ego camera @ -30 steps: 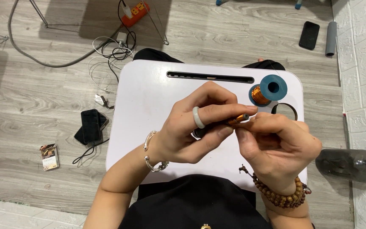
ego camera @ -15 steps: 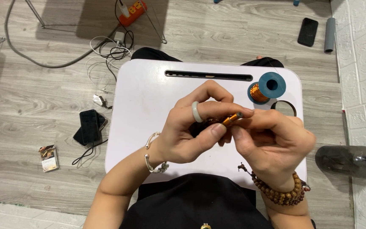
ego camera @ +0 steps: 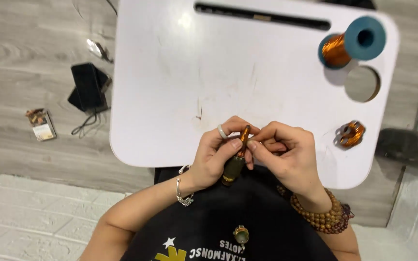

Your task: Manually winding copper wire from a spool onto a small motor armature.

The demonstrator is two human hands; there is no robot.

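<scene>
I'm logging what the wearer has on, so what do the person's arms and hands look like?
Both forearms are bare, with no sleeves. The left hand wears a pale ring on one finger and a thin silver chain bracelet at the wrist. The right hand has a brown wooden bead bracelet at the wrist.

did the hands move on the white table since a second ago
Yes. The left hand and right hand have dropped from mid-table to the near edge of the white table, farther from the wire spool.

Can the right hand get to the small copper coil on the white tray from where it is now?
Probably yes. The small copper coil lies in the open on the white tray, just beside the right hand, with nothing between. But that hand is pinching at the dark rod.
</scene>
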